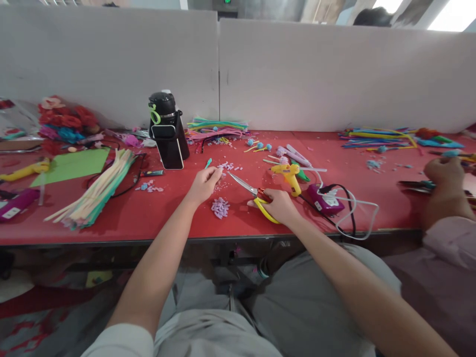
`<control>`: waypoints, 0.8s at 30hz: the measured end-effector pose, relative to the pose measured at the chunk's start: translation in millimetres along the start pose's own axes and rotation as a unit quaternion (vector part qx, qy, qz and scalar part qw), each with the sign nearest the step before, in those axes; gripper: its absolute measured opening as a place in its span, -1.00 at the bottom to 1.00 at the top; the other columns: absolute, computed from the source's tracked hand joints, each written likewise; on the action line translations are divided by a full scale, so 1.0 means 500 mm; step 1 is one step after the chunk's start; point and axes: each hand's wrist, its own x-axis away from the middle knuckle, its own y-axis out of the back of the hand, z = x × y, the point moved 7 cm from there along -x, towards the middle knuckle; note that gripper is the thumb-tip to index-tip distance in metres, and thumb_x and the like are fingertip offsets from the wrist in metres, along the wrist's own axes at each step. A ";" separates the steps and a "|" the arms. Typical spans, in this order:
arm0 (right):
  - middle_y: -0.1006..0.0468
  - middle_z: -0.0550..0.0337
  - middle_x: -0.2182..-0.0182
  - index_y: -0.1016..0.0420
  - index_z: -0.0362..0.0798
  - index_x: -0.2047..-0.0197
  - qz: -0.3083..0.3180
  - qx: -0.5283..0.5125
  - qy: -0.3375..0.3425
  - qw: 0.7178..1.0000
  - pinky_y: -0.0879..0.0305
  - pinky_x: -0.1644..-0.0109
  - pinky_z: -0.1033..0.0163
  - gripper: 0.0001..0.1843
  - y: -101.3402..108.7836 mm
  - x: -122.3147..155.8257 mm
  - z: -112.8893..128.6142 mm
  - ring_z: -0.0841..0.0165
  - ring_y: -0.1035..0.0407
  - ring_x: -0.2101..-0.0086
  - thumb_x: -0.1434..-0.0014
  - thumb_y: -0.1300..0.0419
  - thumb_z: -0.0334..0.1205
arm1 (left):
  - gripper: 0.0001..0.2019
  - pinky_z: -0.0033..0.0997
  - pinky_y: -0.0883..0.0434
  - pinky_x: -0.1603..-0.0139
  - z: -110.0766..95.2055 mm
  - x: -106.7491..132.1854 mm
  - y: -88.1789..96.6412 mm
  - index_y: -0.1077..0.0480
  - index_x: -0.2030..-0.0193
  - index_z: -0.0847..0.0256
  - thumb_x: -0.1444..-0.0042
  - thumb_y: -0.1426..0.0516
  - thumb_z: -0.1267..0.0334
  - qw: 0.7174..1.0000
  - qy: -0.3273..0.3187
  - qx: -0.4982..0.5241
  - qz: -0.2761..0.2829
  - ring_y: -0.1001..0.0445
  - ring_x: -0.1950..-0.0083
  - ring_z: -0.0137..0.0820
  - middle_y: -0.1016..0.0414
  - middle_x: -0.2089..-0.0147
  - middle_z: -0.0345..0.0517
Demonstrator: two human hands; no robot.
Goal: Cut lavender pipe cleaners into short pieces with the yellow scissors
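My right hand is wrapped round the handles of scissors with yellow and red grips. Their metal blades point left, the tip just short of the other hand's fingers. My left hand is closed in a pinch, and what lies between its fingertips is too small to make out. A short teal piece shows right behind its knuckles; I cannot tell whether it is held. Small lilac clippings are scattered by the fingertips. A heap of cut lilac pieces lies between both hands, nearer the table edge.
A yellow glue gun and a purple power box with cables sit to the right. A black bottle with a phone stands behind left, near a pipe cleaner bundle. Another person's hand is far right.
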 end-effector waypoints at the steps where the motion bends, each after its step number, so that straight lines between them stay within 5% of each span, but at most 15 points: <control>1: -0.19 0.31 0.66 -0.08 0.00 0.59 -0.004 0.000 -0.003 1.000 0.09 0.49 0.29 -0.37 0.001 0.000 0.000 0.46 -0.04 0.57 0.02 -0.25 0.34 | -0.61 -0.38 -0.27 0.46 -0.002 0.001 0.001 -0.33 0.45 0.23 -0.27 -0.05 -0.03 1.000 -0.003 -0.005 0.000 -0.27 0.49 -0.47 -0.31 0.51 -0.20; 6: -0.16 0.34 0.67 -0.04 0.01 0.59 -0.013 0.000 -0.007 1.000 0.10 0.50 0.30 -0.36 0.004 -0.002 0.002 0.47 -0.01 0.57 0.02 -0.23 0.36 | -0.64 -0.40 -0.18 0.42 -0.017 0.024 -0.004 -0.26 0.54 0.23 -0.25 -0.08 0.12 0.994 -0.053 -0.086 0.045 -0.22 0.48 -0.47 -0.20 0.56 -0.25; 10: -0.16 0.33 0.66 -0.05 0.02 0.59 -0.019 0.002 -0.005 1.000 0.08 0.49 0.30 -0.35 0.009 -0.008 0.009 0.47 -0.02 0.57 0.02 -0.21 0.39 | -0.69 -0.42 -0.22 0.37 -0.010 0.060 -0.003 -0.36 0.51 0.26 -0.22 -0.11 0.17 0.987 -0.050 -0.110 0.104 -0.32 0.44 -0.46 -0.36 0.53 -0.22; 18: -0.17 0.34 0.65 -0.03 0.01 0.56 -0.027 0.018 -0.001 0.999 0.05 0.49 0.30 -0.33 0.044 -0.022 0.054 0.47 -0.03 0.56 -0.02 -0.10 0.46 | -0.69 -0.43 -0.24 0.34 0.001 0.083 0.029 -0.41 0.51 0.25 -0.17 -0.18 0.10 0.987 -0.048 -0.137 0.076 -0.32 0.43 -0.46 -0.41 0.50 -0.20; 24: -0.28 0.26 0.61 -0.13 0.01 0.54 -0.015 0.098 -0.039 0.994 -0.02 0.47 0.29 -0.42 0.070 -0.041 0.044 0.42 -0.15 0.54 -0.13 -0.08 0.35 | -0.64 -0.40 -0.23 0.36 0.000 0.071 0.060 -0.21 0.54 0.20 -0.24 -0.09 0.11 0.983 -0.085 -0.159 -0.037 -0.25 0.44 -0.45 -0.25 0.48 -0.22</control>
